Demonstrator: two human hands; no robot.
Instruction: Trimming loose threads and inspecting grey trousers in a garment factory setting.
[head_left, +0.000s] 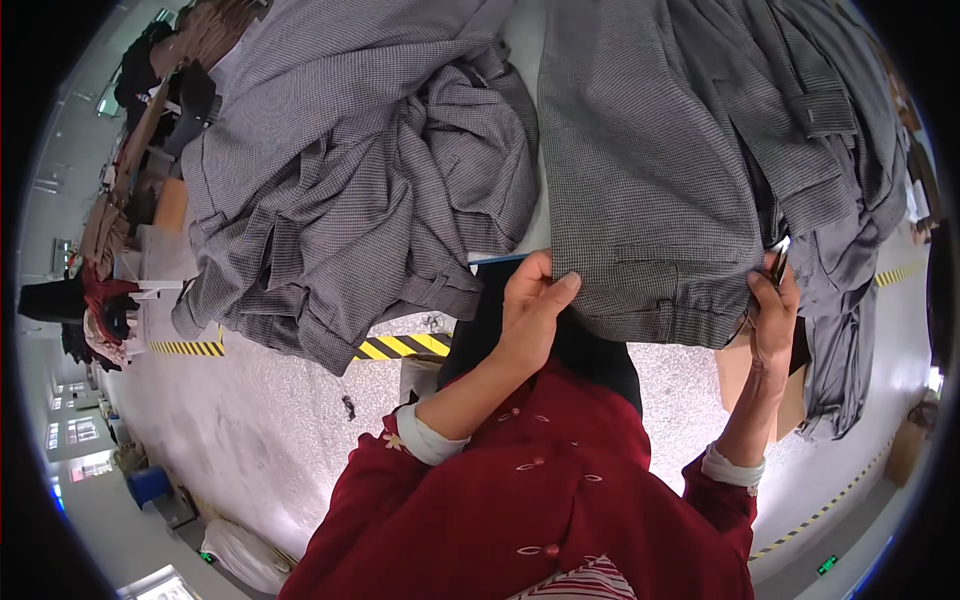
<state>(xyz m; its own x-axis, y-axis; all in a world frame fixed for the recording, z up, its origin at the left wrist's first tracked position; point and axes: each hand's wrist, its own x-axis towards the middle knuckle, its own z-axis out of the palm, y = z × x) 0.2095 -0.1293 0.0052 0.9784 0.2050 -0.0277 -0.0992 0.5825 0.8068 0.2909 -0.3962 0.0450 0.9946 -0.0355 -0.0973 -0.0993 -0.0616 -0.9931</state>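
Note:
A pair of grey checked trousers [650, 200] lies over the table's front edge, its waistband [690, 325] towards me. My left hand [535, 308] is closed on the left edge of these trousers, thumb on top. At the other end of the waistband, my right hand [775, 312] is closed with its thumb against the cloth. Between its fingers stick up the pointed metal blades of what look like thread snips [778, 262]; the handles are hidden by the hand. A belt loop and a pocket seam show between my hands.
Left of the trousers, a crumpled heap of similar grey garments [350, 190] hangs over the edge. More grey trousers [810, 130] lie at the right, some hanging down beside a cardboard box [790, 400]. Yellow-black tape [400, 347] marks the floor. Clothes racks [110, 250] stand far left.

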